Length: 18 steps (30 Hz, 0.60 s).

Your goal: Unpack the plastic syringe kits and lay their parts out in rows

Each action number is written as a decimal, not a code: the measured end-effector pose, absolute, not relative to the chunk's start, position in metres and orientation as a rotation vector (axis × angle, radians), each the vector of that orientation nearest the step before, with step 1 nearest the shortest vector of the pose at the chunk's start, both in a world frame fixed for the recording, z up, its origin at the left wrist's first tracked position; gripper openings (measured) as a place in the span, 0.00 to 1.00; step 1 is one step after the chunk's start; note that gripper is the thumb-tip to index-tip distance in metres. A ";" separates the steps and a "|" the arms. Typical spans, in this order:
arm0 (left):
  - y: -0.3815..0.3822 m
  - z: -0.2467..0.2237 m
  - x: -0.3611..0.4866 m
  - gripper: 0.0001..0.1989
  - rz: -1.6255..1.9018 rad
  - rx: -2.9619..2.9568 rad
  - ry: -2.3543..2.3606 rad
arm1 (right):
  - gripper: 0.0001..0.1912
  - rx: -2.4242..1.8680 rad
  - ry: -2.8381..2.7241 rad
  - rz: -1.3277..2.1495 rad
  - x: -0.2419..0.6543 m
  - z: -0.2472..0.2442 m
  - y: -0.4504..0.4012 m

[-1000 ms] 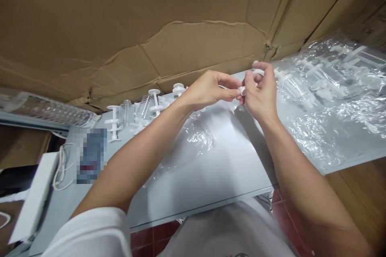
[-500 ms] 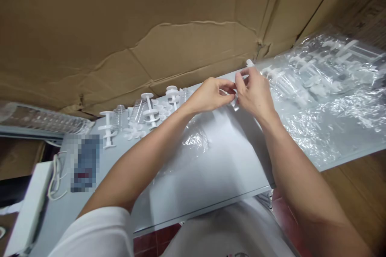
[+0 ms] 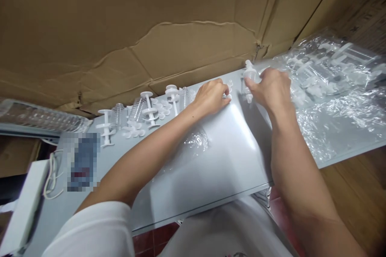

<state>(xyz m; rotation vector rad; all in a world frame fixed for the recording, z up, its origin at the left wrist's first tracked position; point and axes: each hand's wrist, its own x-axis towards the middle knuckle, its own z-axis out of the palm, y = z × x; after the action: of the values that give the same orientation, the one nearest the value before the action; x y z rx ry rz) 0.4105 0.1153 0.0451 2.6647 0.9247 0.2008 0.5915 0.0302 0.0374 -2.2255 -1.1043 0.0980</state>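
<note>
My left hand (image 3: 212,95) is at the back of the table with fingers curled and pinched at small white plastic pieces (image 3: 229,86), which show past its fingertips. To its right, a clear and white plastic syringe-like part (image 3: 249,73) stands upright. My right hand (image 3: 273,88) is just beside that part. Its thumb overlaps the part in view, and a gap shows between thumb and fingers; the fingertips are partly hidden. Left of my hands stand white plungers with round discs (image 3: 150,109), ribbed clear barrels (image 3: 138,109) and loose white lobed pieces (image 3: 133,129).
Clear bags of white and transparent parts (image 3: 325,72) cover the table's right side. A crumpled clear bag (image 3: 194,142) lies under my left forearm. Cardboard (image 3: 193,48) rises behind the table. A pixelated item (image 3: 83,162) and a white cable (image 3: 51,176) are at left.
My hands have moved apart. The right one shifted right, uncovering the upright syringe-like part; the left one stays near the small white pieces, its fingers more curled.
</note>
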 end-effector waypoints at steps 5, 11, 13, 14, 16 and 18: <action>0.118 0.048 0.409 0.07 0.320 2.623 0.955 | 0.26 -2.126 -1.108 0.089 0.598 0.005 0.051; 0.114 0.088 0.383 0.10 0.580 2.444 0.955 | 0.22 -2.113 -1.156 0.162 0.584 0.035 0.035; 0.108 0.108 0.364 0.17 0.732 2.278 0.953 | 0.19 -2.013 -1.224 0.202 0.573 0.060 0.015; 0.104 0.116 0.352 0.23 0.797 2.206 0.941 | 0.19 -1.941 -1.281 0.267 0.567 0.072 0.004; 0.097 0.126 0.326 0.38 0.888 2.133 0.890 | 0.21 -1.785 -1.405 0.428 0.557 0.091 -0.015; 0.089 0.125 0.300 0.47 0.934 2.151 0.822 | 0.24 -1.631 -1.542 0.632 0.549 0.100 -0.028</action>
<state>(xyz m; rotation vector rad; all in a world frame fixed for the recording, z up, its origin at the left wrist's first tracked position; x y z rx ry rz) 0.3005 0.0892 0.1251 2.1509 0.8215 0.9339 0.5487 -0.0282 0.0996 -1.6311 -1.5415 0.6316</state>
